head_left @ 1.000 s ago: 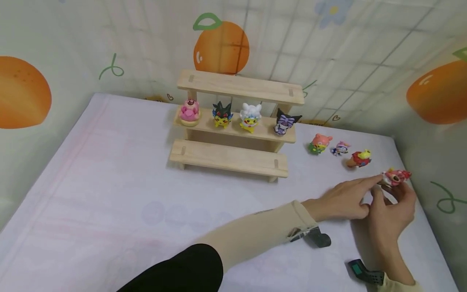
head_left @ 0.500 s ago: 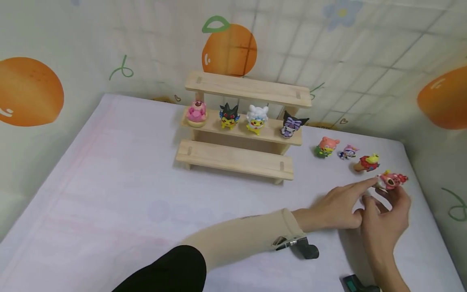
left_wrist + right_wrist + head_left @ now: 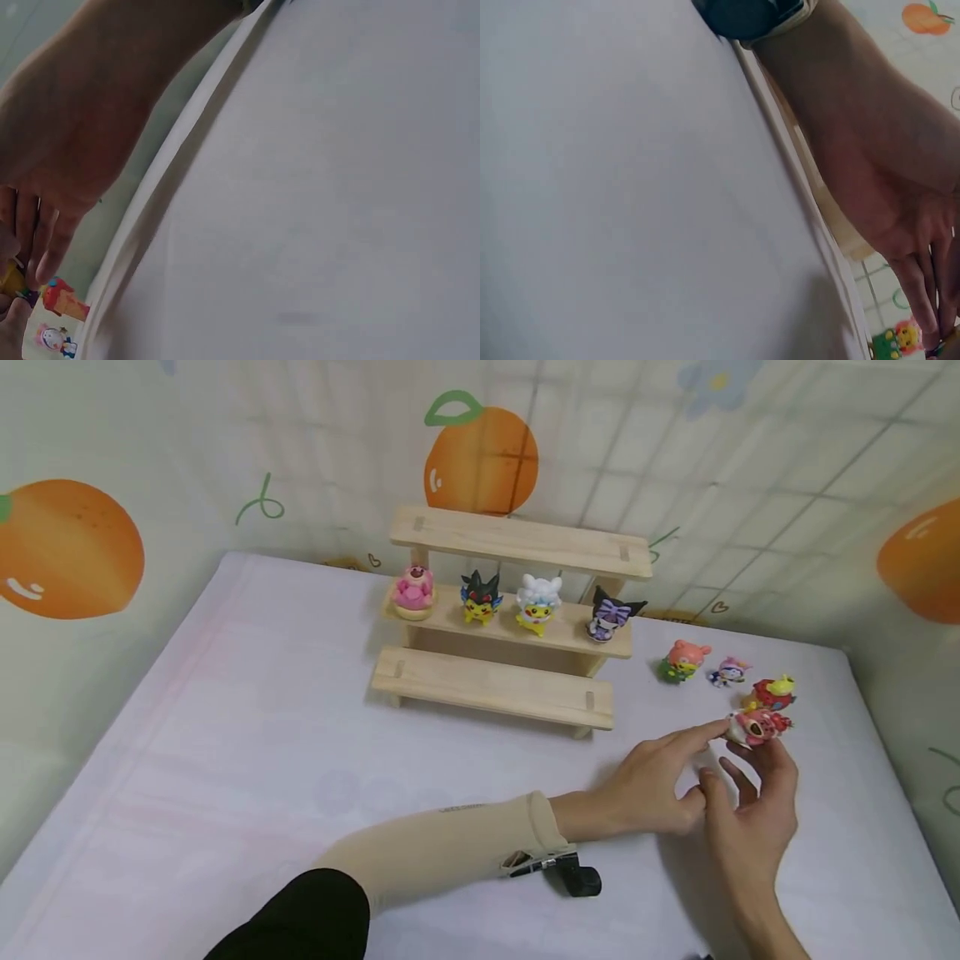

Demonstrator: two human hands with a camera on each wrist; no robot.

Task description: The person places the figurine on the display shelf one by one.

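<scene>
A pink bear figurine [image 3: 757, 727] with a white part at its left end and red at its right end is held sideways above the tabletop, between both hands. My left hand [image 3: 652, 781] reaches in from the left and holds the white end by the index fingertip. My right hand [image 3: 757, 818] comes up from below and grips the figurine with its fingertips. The thumbs lie close together below it; their contact with the figurine is unclear. In the left wrist view my right hand [image 3: 82, 142] shows large; the right wrist view shows my left hand [image 3: 892, 187].
A wooden tiered stand [image 3: 495, 685] carries several figurines on its middle step. Right of it stand a pink-hooded figurine [image 3: 682, 661], a small pink-and-white figurine [image 3: 729, 672] and a red-and-yellow figurine [image 3: 774, 692]. The white tabletop [image 3: 262, 735] meets a printed curtain at the back.
Both hands have moved left together with the bear figurine, which now partly covers the red-and-yellow figurine. The head view has shifted slightly, so the stand appears farther right.
</scene>
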